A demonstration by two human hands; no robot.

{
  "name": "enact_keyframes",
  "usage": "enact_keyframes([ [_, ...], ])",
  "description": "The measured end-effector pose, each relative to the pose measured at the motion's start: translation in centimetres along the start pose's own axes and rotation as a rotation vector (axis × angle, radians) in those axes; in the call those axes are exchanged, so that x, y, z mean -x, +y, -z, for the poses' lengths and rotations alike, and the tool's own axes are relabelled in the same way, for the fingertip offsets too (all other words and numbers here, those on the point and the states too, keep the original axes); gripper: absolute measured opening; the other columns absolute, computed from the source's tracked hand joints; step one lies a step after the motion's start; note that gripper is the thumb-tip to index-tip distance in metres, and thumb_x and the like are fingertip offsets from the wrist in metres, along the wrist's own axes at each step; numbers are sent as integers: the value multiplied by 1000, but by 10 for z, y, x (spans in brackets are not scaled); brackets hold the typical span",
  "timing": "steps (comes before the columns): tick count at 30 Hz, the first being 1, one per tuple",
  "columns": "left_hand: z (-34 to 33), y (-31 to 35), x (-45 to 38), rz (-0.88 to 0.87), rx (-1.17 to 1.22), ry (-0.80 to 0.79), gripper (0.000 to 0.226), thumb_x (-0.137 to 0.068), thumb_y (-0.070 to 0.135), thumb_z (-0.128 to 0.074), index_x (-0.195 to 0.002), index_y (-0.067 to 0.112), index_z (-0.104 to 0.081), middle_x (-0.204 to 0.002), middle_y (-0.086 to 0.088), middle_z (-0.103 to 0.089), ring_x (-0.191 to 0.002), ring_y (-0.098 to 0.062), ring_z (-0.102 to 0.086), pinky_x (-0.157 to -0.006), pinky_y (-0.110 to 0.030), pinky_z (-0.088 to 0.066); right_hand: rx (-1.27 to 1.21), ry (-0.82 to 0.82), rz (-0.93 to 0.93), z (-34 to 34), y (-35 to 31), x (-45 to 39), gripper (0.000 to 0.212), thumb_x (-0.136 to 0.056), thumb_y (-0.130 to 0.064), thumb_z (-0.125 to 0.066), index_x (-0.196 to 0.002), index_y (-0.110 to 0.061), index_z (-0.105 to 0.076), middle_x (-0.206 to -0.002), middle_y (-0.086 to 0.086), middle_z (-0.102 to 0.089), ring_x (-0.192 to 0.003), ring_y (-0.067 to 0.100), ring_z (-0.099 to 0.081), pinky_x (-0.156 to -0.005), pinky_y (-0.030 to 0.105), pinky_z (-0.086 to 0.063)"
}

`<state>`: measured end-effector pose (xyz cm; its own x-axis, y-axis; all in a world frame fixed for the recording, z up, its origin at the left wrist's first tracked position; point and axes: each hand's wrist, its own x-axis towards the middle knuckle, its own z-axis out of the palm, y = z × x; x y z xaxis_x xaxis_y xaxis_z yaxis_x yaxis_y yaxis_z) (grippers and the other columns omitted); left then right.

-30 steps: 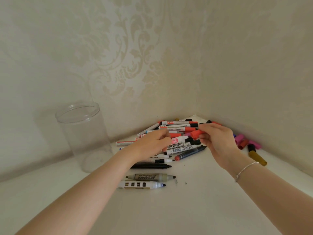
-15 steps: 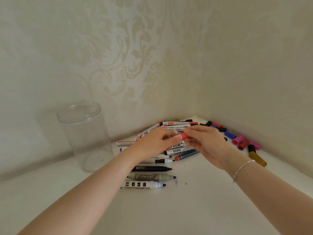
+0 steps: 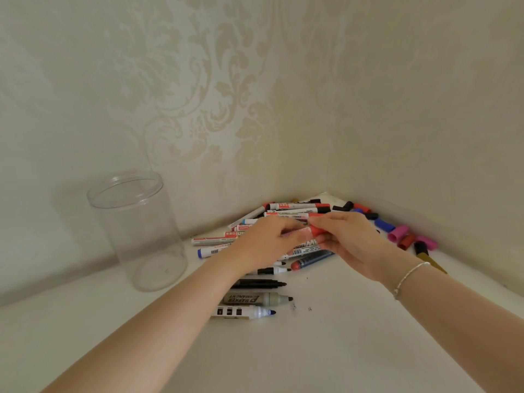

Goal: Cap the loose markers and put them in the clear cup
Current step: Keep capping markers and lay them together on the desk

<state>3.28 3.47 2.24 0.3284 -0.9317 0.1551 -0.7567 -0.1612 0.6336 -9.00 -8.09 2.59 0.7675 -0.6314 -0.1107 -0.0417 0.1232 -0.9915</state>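
Markers (image 3: 283,222) lie heaped in the far desk (image 3: 283,350) corner, loose caps (image 3: 398,233) to their right. Left hand (image 3: 263,241) grips a marker barrel while right hand (image 3: 344,236) pinches its red cap (image 3: 317,230) on. Clear cup (image 3: 136,231), at left, holds nothing, so nearly everything remains.

Two walls (image 3: 226,95) meet in a corner, both papered in pale cream with a faint damask pattern — scrolls and leaves, a shade darker than the ground. Below them lies a white table (image 3: 326,353), its surface running back into the corner. A few small dark specks (image 3: 309,308) dot the table — near its middle.
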Motion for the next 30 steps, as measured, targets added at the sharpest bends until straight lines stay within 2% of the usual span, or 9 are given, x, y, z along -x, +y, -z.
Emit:
enact_keyframes([
  [2,4,4,-3,145,295,-112,30,-99,33,-46,-99,11,-66,-67,-4,-57,-43,-7,-37,-42,-21,-31,-26,43,18,5,-3,-3,9,-88,-7,-63,-83,-1,-68,-67,7,-63,-56,11,-54,-54,21,-47],
  [5,13,-1,0,291,702,-281,29,-101,23,-41,-108,7,-64,-70,0,-54,-43,-4,-31,-37,-15,-22,-83,101,5,15,-9,-3,9,-88,-5,-61,-82,0,-65,-66,10,-66,-54,13,-53,-48,18,-45],
  [10,26,-18,10,512,1238,-438,38,-94,13,-46,-126,-3,-55,-81,-5,-56,-53,-6,-48,-41,-15,-43,-222,294,-18,31,-11,-6,10,-88,-7,-62,-78,-8,-61,-70,6,-61,-52,9,-52,-51,20,-45],
  [14,34,-22,18,530,1454,-404,32,-91,7,-49,-115,-4,-66,-89,-11,-64,-75,-18,-69,-70,-35,-60,-274,350,-31,29,-7,-7,10,-89,-8,-61,-79,-8,-61,-72,4,-61,-57,10,-50,-55,20,-45],
  [17,33,-20,18,506,1242,-317,25,-90,3,-50,-104,2,-71,-89,-12,-69,-81,-22,-71,-77,-37,-59,-268,328,-27,23,-6,-7,8,-89,-7,-59,-82,-6,-60,-70,6,-59,-55,10,-50,-55,21,-43],
  [19,33,-24,15,437,814,-298,27,-91,5,-56,-115,14,-65,-97,-6,-71,-94,-20,-70,-79,-30,-57,-250,302,-37,19,-5,-8,9,-90,-7,-57,-81,-6,-59,-66,6,-59,-47,8,-52,-49,19,-45],
  [22,42,-28,14,330,159,-228,33,-79,13,-74,-104,34,-69,-100,12,-69,-101,-2,-63,-87,-17,-45,-237,277,-52,13,-2,-11,12,-91,-5,-56,-80,-8,-58,-60,4,-60,-44,8,-52,-42,16,-45],
  [25,50,-26,17,304,-67,-321,34,-74,10,-76,-89,39,-68,-100,14,-68,-96,-3,-62,-84,-20,-47,-207,263,-56,6,2,-16,7,-90,-5,-57,-84,-7,-60,-67,7,-61,-55,12,-52,-51,21,-46],
  [30,44,-30,22,294,-358,-379,28,-76,16,-74,-95,34,-66,-91,16,-58,-92,-8,-59,-79,-25,-50,-179,255,-69,-5,4,-23,5,-89,-7,-59,-92,-7,-63,-74,5,-62,-58,10,-54,-56,23,-47],
])
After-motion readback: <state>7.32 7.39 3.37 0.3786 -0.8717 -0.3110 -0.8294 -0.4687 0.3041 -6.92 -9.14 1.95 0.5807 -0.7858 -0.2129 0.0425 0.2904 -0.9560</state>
